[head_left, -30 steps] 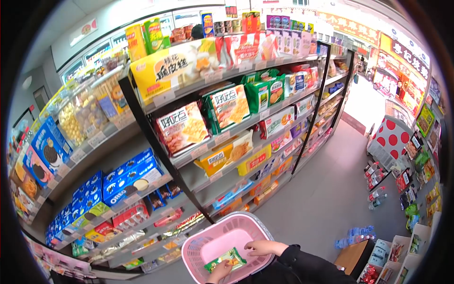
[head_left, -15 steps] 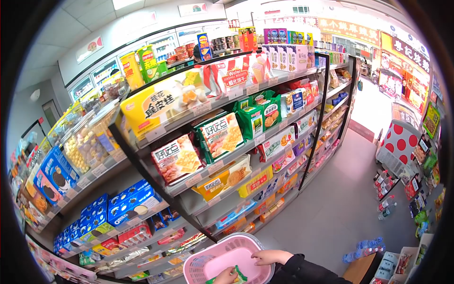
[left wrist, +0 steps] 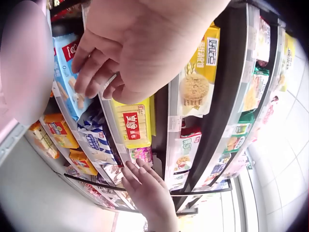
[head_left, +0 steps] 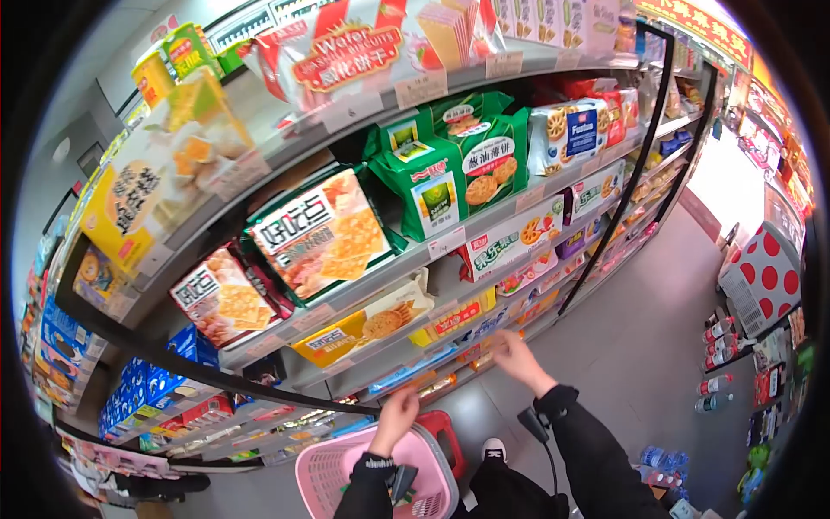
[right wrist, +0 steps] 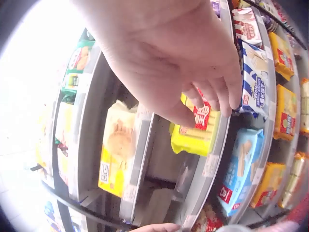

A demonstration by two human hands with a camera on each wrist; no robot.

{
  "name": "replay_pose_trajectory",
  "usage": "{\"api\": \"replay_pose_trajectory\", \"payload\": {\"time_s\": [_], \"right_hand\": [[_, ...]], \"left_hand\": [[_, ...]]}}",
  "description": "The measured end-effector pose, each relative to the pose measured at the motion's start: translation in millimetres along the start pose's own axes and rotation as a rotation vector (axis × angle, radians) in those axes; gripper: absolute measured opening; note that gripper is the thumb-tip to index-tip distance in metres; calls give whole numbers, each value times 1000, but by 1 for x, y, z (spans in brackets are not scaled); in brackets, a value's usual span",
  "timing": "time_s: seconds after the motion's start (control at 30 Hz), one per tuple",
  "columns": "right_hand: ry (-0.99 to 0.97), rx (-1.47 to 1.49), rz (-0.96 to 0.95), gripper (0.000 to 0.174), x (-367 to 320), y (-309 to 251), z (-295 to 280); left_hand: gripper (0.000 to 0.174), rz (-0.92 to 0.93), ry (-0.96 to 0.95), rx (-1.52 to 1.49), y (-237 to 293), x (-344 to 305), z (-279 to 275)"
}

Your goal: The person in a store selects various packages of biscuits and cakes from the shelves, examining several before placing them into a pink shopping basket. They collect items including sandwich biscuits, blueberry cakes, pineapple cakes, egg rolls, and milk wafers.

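Note:
My left hand (head_left: 398, 422) is raised over the rim of the pink basket (head_left: 313, 474), fingers loosely bent and holding nothing. Further right, my right hand (head_left: 517, 359) reaches forward before the lower shelves, also holding nothing. In the right wrist view its fingers overlap a yellow biscuit pack (right wrist: 193, 140) with a red label. The left wrist view shows that same yellow pack (left wrist: 133, 126) just beyond the left fingers, a blue wafer pack (left wrist: 70, 79) beside them. My left forearm hides part of the basket's inside.
Shelves ahead carry green cracker packs (head_left: 432, 186), a yellow biscuit pack (head_left: 367, 327) and boxed crackers (head_left: 320, 229). A black shelf post (head_left: 199, 368) slants across at left. Grey floor (head_left: 605, 363) runs along the right, with bottles (head_left: 718, 346) beyond. A red object (head_left: 443, 443) stands beside the basket.
The head view has come nearer the shelves. My left hand has let go of the green snack packet in the basket and risen; my right hand has left the basket and moved toward the shelves.

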State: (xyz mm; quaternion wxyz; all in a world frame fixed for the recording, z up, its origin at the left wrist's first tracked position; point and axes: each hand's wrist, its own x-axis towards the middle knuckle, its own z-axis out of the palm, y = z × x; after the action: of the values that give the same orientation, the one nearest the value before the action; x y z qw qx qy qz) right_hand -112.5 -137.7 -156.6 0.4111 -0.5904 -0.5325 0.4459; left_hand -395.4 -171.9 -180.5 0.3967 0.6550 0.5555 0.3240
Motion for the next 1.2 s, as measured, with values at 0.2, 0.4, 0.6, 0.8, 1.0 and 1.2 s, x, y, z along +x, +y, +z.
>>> {"api": "replay_pose_trajectory", "payload": {"time_s": [0.2,0.4,0.6,0.8,1.0,1.2], "right_hand": [[170,-68,-151,55,103,58,-11],[77,-7,-126,54,132,64,-4],[92,71,-133,49,132,60,3],[39,347,-149,43,102,52,4],[64,379,-123,39,35,41,0],[49,-230,-170,33,-54,26,-8]], "left_hand": [[43,-26,337,-30,-1,100,38],[46,-327,197,-285,-20,130,49],[37,-424,266,-582,-5,124,46],[27,-280,268,-692,6,98,49],[28,-264,331,-725,23,49,57],[26,-288,320,-593,25,-43,46]]}}
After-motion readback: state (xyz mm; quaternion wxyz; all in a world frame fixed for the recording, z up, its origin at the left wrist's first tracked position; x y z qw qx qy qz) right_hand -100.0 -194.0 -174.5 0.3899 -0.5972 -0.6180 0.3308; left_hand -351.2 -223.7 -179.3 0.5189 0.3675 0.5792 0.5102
